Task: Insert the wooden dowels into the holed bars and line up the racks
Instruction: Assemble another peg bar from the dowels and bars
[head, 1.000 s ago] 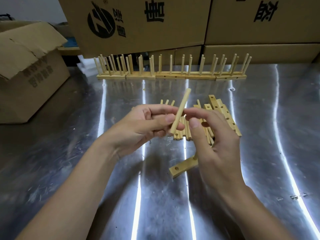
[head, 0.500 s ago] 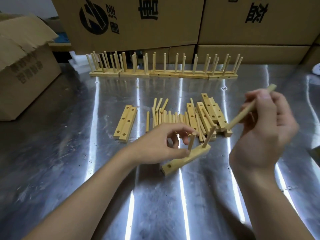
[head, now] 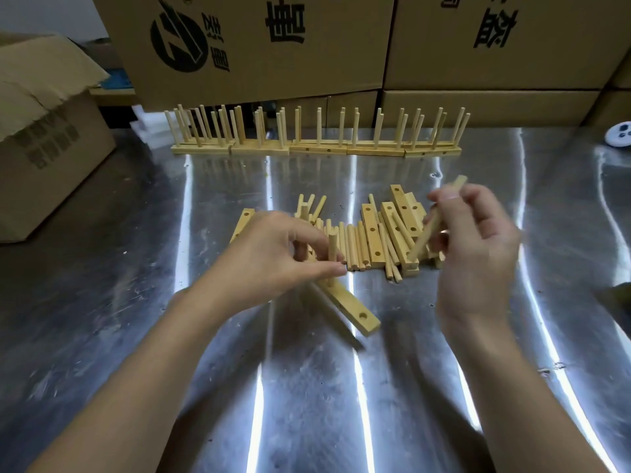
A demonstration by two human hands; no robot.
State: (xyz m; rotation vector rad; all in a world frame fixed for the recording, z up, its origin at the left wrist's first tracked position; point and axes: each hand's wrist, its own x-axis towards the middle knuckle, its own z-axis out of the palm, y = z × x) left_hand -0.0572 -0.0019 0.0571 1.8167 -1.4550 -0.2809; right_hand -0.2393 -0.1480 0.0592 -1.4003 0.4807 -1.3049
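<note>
Tall stacked cardboard boxes with black printing fill the back of the view. In front of them a shiny, scratched metal table spreads to the near edge. An open cardboard box sits on the table's left side.

A row of finished racks stands end to end along the far edge of the table, just in front of the boxes, with the dowels pointing up.

In the middle of the table lies a pile of loose dowels mixed with spare holed bars. It lies right behind both hands, which hide part of it.

The left hand is curled, thumb and fingers pinching an upright dowel seated in the bar being worked. That bar lies slantwise on the table, just nearer than the pile, with an empty hole showing at its near end.

The right hand grips a second dowel, tilted, its lower end over the pile and its top poking out above the fingers.

A small white object lies at the table's far right edge, too cut off to identify.
</note>
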